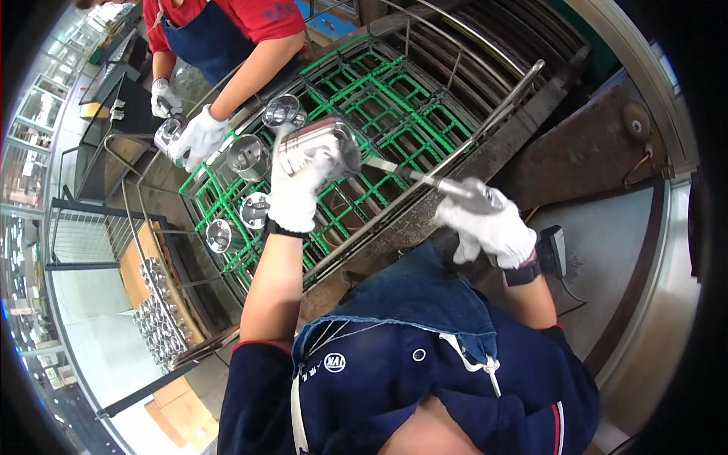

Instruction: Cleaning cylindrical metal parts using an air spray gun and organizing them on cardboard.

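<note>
Nearest: wearer's dark shirt [364, 379], blue apron [402, 292] over it, white ties hanging. Dark bands at both wrists; white gloves on both hands.

Right hand [493, 227]: fingers closed around the grip of a tool [440, 183]. Grey body in the palm, slim shaft angled up and leftward, pale flat tip. Just beyond the right wrist, a dark device [553, 250] with a cord.

Left hand [293, 193]: grasping a shiny metal cup [318, 130], raised over the rack and tilted on its side, one end toward the tool. Fingers wrapped around its wall; cup and fingers blurred. Tool tip just beside the cup's end; cannot tell whether they touch.

Under the cup: green rack [394, 98], an open grid of coated bars, edged by a metal rail [500, 125]. At its left part, four more metal cups: one [284, 111] at the upper edge, one [249, 158] below it, two smaller-looking [255, 210] [219, 236] farther down and left.

Off right: rusty panel [584, 152].

Left, past the rack: a batch of small metal pieces [159, 326] in rows, beside brown board [136, 254].

Across the rack: co-worker [227, 38], red sleeves, blue apron, white gloves, both hands at another metal cup [168, 133].
</note>
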`<state>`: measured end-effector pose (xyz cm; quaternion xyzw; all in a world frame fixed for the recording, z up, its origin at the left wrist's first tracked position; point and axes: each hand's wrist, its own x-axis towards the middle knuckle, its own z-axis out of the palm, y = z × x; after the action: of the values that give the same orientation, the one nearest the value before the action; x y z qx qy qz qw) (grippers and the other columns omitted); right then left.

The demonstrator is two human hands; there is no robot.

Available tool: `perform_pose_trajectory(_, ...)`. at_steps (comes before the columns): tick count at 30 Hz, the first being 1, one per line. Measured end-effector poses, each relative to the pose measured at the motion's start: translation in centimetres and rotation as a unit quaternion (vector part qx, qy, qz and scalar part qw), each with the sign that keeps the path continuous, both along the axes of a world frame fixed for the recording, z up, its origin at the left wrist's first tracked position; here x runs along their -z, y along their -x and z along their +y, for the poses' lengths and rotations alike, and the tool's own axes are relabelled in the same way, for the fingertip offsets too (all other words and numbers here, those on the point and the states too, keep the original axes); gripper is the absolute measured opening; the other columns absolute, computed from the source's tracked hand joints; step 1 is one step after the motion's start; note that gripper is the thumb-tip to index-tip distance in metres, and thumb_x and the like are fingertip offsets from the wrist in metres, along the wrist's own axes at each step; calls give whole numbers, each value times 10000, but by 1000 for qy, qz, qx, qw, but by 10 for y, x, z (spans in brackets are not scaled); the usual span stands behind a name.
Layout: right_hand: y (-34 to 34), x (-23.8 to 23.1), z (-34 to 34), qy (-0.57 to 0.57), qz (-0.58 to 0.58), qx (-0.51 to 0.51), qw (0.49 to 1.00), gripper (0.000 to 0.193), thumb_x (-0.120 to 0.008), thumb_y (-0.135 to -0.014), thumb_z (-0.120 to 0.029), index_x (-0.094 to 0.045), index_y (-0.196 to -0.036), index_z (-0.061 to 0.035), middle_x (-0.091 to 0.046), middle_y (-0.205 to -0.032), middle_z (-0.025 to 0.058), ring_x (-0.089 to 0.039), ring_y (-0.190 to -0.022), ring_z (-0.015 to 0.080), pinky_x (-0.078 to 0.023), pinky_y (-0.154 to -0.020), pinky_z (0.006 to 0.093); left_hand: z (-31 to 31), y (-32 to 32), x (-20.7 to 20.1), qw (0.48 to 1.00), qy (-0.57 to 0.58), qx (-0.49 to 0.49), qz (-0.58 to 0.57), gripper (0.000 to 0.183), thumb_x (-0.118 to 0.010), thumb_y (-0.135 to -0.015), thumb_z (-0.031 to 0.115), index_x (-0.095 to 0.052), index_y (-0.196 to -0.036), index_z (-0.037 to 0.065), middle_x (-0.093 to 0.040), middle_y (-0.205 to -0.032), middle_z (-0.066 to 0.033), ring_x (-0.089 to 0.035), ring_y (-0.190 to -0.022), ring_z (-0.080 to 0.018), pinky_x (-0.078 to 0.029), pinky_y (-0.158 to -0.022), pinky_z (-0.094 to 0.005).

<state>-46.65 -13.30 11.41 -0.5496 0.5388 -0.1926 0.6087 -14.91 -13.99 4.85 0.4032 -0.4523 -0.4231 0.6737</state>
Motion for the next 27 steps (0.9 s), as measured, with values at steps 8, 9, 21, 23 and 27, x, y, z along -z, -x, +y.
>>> perform_pose_trajectory(8,5,0,1,-17,31,-23,999,475,-769,-862,-339,-664,-1228,-55,-707,-814,28,-637,-549,104,-541,-569,270,-14,-14,43,866,-374,-41,329,323,-429,-994,152,-554,-1292,155,-636,-1280,-142,-614,-1144,-369,-463,-970,-719)
perform_pose_trajectory(9,2,-8,-4,-18,90,-11,996,469,-761,-863,-361,-671,-1226,-79,-711,-813,43,-644,-549,113,-544,-574,274,-15,-12,50,866,-384,-49,315,308,-442,-1004,180,-558,-1288,153,-634,-1282,-143,-617,-1137,-363,-469,-962,-721)
perform_pose_trajectory(21,-93,-62,-52,284,275,-349,850,287,-632,-912,-378,-658,-967,-97,-691,-822,164,-689,-793,372,-533,-684,463,-5,-77,103,810,-567,-120,-93,293,-521,-976,272,-697,-1102,74,-691,-1128,-154,-650,-1080,-311,-534,-927,-436)
perform_pose_trajectory(23,-120,-52,-67,262,234,-324,878,403,-629,-906,-482,-634,-951,-81,-669,-783,168,-673,-742,354,-523,-661,447,6,-84,98,772,-518,-121,-348,289,-471,-985,208,-718,-1051,72,-695,-1086,-162,-661,-1043,-310,-536,-903,-361)
perform_pose_trajectory(27,-153,-30,-100,380,342,-309,802,348,-570,-934,-451,-645,-978,-114,-695,-879,192,-685,-817,395,-526,-708,502,36,-4,-81,795,-453,-37,-401,315,-531,-971,294,-667,-1122,53,-699,-1051,-172,-689,-937,-334,-537,-842,-370)
